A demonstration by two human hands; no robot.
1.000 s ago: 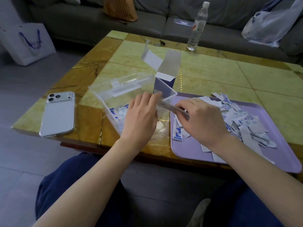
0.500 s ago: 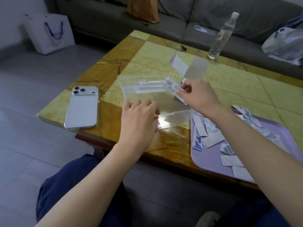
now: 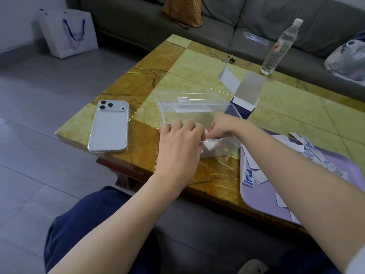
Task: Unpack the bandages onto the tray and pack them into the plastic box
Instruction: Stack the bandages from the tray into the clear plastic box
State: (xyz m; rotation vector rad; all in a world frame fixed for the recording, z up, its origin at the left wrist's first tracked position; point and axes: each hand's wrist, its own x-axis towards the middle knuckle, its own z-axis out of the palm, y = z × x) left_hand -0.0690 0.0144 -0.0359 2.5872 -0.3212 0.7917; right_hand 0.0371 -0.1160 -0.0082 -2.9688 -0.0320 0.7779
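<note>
A clear plastic box (image 3: 189, 107) stands open on the yellow marble table, with white bandage wrappers (image 3: 211, 144) lying at its near end. My left hand (image 3: 177, 143) grips the box's near wall, fingers bent over the rim. My right hand (image 3: 225, 127) reaches down inside the box and holds bandages at its fingertips, close to my left fingers. To the right sits the purple tray (image 3: 262, 200) with several loose bandages (image 3: 308, 151) scattered on it. Behind the plastic box stands the blue and white bandage carton (image 3: 243, 107), flaps open.
A white phone (image 3: 109, 126) lies face down at the table's left corner. At the table's far edge stand a water bottle (image 3: 278, 48) and a small clip (image 3: 228, 59). A grey sofa runs behind; a white paper bag (image 3: 67, 32) stands on the floor.
My right hand picked up bandages from the tray, carried them left over the box and lowered them inside. My left hand stayed on the box's near wall.
</note>
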